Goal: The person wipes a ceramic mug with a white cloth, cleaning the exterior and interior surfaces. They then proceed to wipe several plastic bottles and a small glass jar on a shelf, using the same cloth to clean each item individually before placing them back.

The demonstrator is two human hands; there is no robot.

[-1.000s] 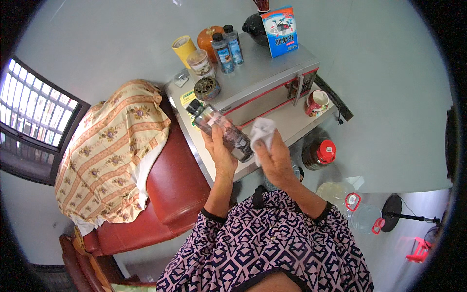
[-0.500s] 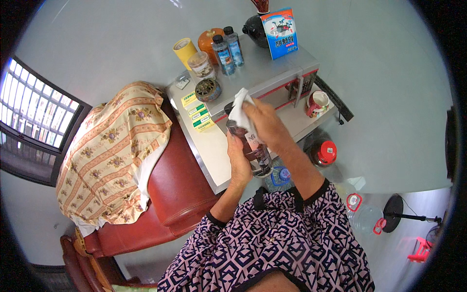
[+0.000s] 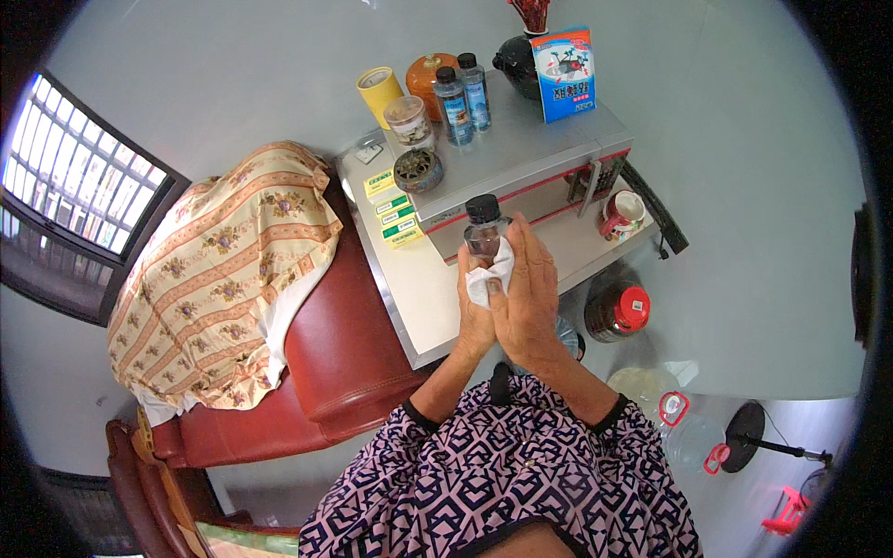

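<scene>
Cupping a bottle [image 3: 483, 232] — hands [image 3: 528, 312] close, palms inward (white wipe [image 3: 503, 264] between)

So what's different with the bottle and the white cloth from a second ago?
The bottle swung so its black cap moved right. The right hand moved the white cloth from near the base, up by the cap, then down onto the bottle's side. The left hand still holds the bottle; nothing was let go. The flowered cover stayed put.
</scene>
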